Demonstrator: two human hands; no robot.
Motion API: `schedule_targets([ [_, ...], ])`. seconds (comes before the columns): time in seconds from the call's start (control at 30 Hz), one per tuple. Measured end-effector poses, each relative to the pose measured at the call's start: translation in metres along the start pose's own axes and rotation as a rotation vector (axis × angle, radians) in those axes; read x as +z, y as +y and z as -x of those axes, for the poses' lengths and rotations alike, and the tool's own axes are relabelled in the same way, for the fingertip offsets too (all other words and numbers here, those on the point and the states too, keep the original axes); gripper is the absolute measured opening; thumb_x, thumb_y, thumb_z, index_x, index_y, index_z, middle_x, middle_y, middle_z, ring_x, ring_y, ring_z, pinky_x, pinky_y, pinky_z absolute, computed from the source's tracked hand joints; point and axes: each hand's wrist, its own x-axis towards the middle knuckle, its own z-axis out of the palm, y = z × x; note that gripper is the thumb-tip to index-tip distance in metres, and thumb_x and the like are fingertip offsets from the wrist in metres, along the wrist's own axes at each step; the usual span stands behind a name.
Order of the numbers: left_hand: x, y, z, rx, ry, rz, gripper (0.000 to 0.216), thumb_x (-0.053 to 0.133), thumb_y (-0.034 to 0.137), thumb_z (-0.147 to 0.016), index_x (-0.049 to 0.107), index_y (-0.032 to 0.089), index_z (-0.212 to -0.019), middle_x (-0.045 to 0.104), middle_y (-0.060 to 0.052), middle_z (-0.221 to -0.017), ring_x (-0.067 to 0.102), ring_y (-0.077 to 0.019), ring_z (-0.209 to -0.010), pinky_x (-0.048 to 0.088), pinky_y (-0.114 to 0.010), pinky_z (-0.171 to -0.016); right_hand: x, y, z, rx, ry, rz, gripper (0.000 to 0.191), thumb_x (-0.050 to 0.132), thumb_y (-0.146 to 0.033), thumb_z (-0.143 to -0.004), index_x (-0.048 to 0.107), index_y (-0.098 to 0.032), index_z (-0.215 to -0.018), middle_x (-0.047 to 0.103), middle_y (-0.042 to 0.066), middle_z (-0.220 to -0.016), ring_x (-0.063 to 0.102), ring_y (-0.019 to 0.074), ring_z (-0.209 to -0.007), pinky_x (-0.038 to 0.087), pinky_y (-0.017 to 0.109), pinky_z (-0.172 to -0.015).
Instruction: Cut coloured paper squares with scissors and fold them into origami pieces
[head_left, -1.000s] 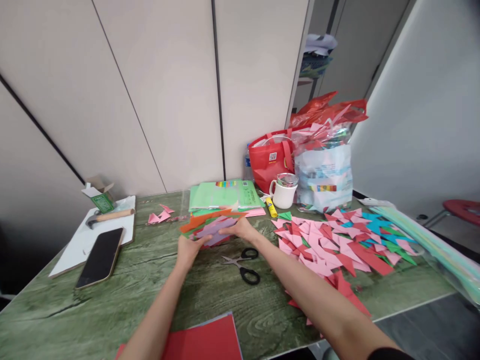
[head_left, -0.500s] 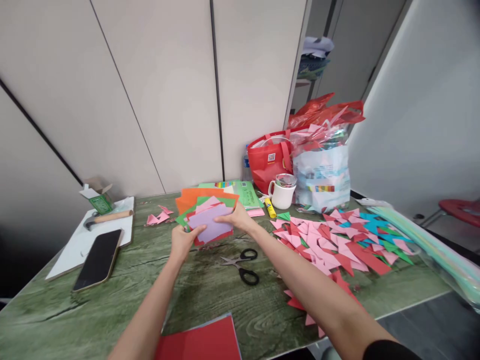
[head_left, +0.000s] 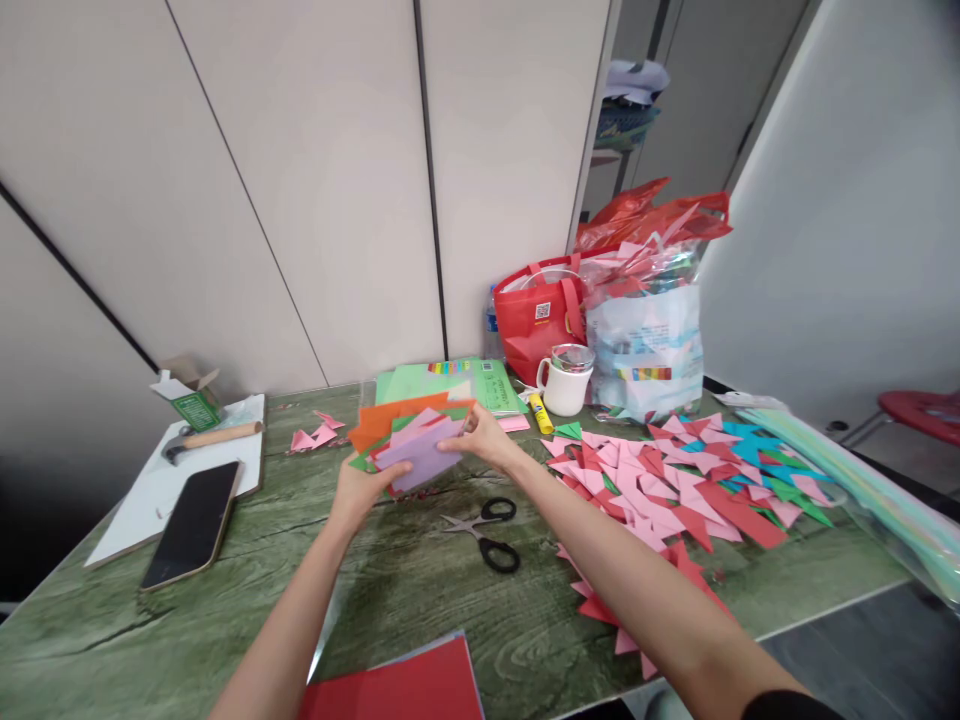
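Both my hands hold a loose stack of coloured paper sheets [head_left: 412,440] just above the green table [head_left: 247,580]; a lilac sheet lies on top, with orange, green, pink and red ones under it. My left hand [head_left: 360,485] grips the stack's near left corner, thumb on top. My right hand [head_left: 480,437] pinches its right edge. Black-handled scissors [head_left: 484,532] lie on the table right below my right wrist.
A heap of pink, red, green and blue paper triangles [head_left: 675,480] covers the table's right side. Behind stand a white mug [head_left: 564,383], a yellow glue stick [head_left: 541,413], a red bag [head_left: 540,315] and a plastic bag [head_left: 645,335]. A phone [head_left: 193,522] and a hammer [head_left: 210,438] lie left; red paper [head_left: 405,690] lies near me.
The stack was lifted off the table and tipped up toward me half a second ago; now it is tilted flatter again, still held in both hands.
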Motion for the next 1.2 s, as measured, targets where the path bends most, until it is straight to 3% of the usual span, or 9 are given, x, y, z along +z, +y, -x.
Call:
schedule_targets([
  [0.17,0.010,-0.015,0.012,-0.019,0.037,-0.009,0.049,0.083,0.033,-0.042,0.069,0.013,-0.085,0.072,-0.009,-0.084,0.067,-0.0263,-0.081,0.054,-0.038,-0.076,0.007,0.014,0.015,0.017,0.013,0.015,0.056,0.082,-0.037,-0.047,0.056,-0.018,-0.093,0.068,0.003,-0.083,0.064,0.0197,-0.073,0.053,0.034,-0.069],
  [0.27,0.013,-0.006,0.004,0.006,0.098,-0.010,0.049,0.079,0.037,-0.052,0.068,0.011,-0.092,0.071,-0.011,-0.093,0.066,-0.0255,-0.088,0.053,-0.037,-0.079,0.015,0.006,0.004,-0.003,0.024,0.017,0.051,0.079,-0.040,-0.054,0.057,-0.018,-0.093,0.068,0.003,-0.085,0.063,0.0190,-0.075,0.053,0.033,-0.070],
  [0.4,0.003,0.008,-0.002,0.035,0.081,-0.027,0.052,0.082,0.030,-0.047,0.068,0.013,-0.093,0.070,-0.010,-0.099,0.064,-0.0257,-0.094,0.051,-0.036,-0.085,0.006,-0.010,-0.004,-0.032,0.021,0.022,0.063,0.082,-0.033,-0.050,0.052,-0.020,-0.104,0.066,0.002,-0.097,0.062,0.0184,-0.086,0.050,0.031,-0.076],
  [0.57,0.004,-0.013,0.016,0.002,0.054,-0.033,0.067,0.082,0.025,-0.043,0.064,0.015,-0.107,0.071,-0.008,-0.095,0.065,-0.0243,-0.093,0.049,-0.035,-0.086,-0.001,0.010,0.016,0.008,0.053,0.055,0.083,0.085,-0.029,-0.039,0.049,-0.022,-0.114,0.063,0.004,-0.099,0.062,0.0185,-0.079,0.051,0.030,-0.068],
  [0.73,0.012,-0.004,0.005,-0.003,0.094,-0.059,0.045,0.078,0.035,-0.053,0.069,0.010,-0.089,0.072,-0.011,-0.090,0.067,-0.0266,-0.083,0.054,-0.037,-0.076,0.012,0.012,0.003,-0.014,0.095,0.055,0.058,0.080,-0.036,-0.052,0.054,-0.020,-0.101,0.064,0.004,-0.094,0.061,0.0195,-0.082,0.051,0.032,-0.073],
  [0.83,0.007,0.010,-0.003,0.047,0.072,-0.069,0.051,0.081,0.031,-0.049,0.069,0.013,-0.094,0.070,-0.009,-0.101,0.063,-0.0258,-0.096,0.050,-0.036,-0.086,0.009,-0.003,-0.007,-0.054,0.075,0.057,0.066,0.081,-0.033,-0.052,0.050,-0.021,-0.109,0.063,0.003,-0.101,0.061,0.0200,-0.089,0.050,0.032,-0.077],
  [0.93,0.004,0.003,0.004,0.043,0.066,-0.061,0.055,0.081,0.030,-0.047,0.068,0.015,-0.099,0.070,-0.008,-0.101,0.064,-0.0256,-0.095,0.049,-0.037,-0.087,0.000,-0.005,0.000,-0.071,0.076,0.130,0.082,0.083,-0.032,-0.047,0.044,-0.022,-0.119,0.061,0.004,-0.106,0.058,0.0206,-0.095,0.047,0.033,-0.082],
  [1.1,0.015,-0.028,0.021,-0.005,0.094,-0.030,0.040,0.080,0.034,-0.049,0.072,0.014,-0.083,0.073,-0.008,-0.084,0.067,-0.0264,-0.082,0.053,-0.038,-0.077,-0.001,0.015,0.019,-0.078,0.130,0.208,0.088,0.086,-0.032,-0.042,0.046,-0.020,-0.120,0.058,0.005,-0.106,0.052,0.0229,-0.103,0.037,0.039,-0.096],
  [1.2,0.020,-0.023,0.015,-0.017,0.115,-0.008,0.042,0.079,0.036,-0.050,0.072,0.011,-0.082,0.073,-0.010,-0.081,0.067,-0.0262,-0.076,0.055,-0.038,-0.072,0.007,0.013,0.015,-0.083,0.152,0.207,0.085,0.085,-0.035,-0.045,0.047,-0.020,-0.120,0.056,0.005,-0.107,0.052,0.0240,-0.102,0.038,0.040,-0.095],
])
